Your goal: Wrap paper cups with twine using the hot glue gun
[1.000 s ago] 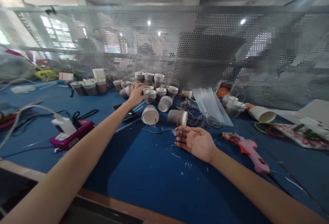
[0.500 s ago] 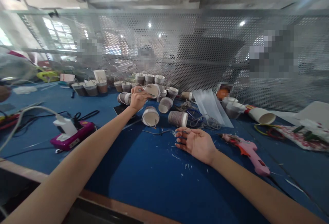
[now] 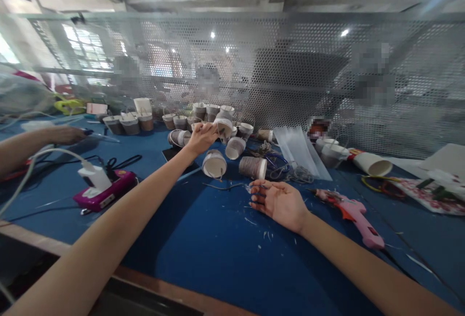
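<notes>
My left hand [image 3: 203, 138] reaches forward, its fingers closed on a paper cup [image 3: 224, 125] wrapped in grey cord, just in front of a group of similar cups. The held cup is tilted, its opening turned downward. My right hand [image 3: 278, 203] lies palm up on the blue table, fingers apart and slightly curled, with nothing clear in it. A wrapped cup [image 3: 250, 167] lies on its side just beyond those fingertips. Between my arms, another cup [image 3: 214, 165] lies with its white inside facing me. A short dark cord [image 3: 225, 188] rests near it.
A pink glue gun [image 3: 358, 219] lies right of my right hand. A purple power strip [image 3: 105, 191] with a white plug sits at left. Another person's hand [image 3: 70, 134] reaches in from the left. Clear plastic sheets [image 3: 301, 151] and tangled cord [image 3: 298, 173] lie behind my right hand.
The cup in my left hand has tipped from facing me to opening downward, moving slightly right. Another person's hand has come in at left. My right hand stays put.
</notes>
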Tool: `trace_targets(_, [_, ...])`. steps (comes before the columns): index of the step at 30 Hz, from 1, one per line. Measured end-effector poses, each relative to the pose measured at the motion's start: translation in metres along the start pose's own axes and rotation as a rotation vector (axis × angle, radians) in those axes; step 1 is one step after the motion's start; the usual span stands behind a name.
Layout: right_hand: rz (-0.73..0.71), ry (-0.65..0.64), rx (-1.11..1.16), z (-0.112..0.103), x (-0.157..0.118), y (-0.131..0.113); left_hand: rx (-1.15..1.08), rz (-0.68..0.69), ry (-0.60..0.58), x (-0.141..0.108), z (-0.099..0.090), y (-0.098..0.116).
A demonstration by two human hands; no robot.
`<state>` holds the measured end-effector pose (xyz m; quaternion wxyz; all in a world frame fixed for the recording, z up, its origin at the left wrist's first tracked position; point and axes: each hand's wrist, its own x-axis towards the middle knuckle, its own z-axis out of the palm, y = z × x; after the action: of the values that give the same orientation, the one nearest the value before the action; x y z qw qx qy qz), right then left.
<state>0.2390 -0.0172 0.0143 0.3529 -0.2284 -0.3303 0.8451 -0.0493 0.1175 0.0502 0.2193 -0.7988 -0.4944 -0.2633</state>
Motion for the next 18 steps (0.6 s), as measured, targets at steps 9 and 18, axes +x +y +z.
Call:
trace_targets(9, [-0.009, -0.013, -0.015, 0.0, -0.001, 0.0, -0.046, -0.133, -0.163, 0.013, -0.001, -0.019])
trace_targets(18, [-0.014, -0.033, -0.011, -0.002, 0.001, 0.001, -0.096, -0.182, -0.167, 0.013, 0.002, -0.023])
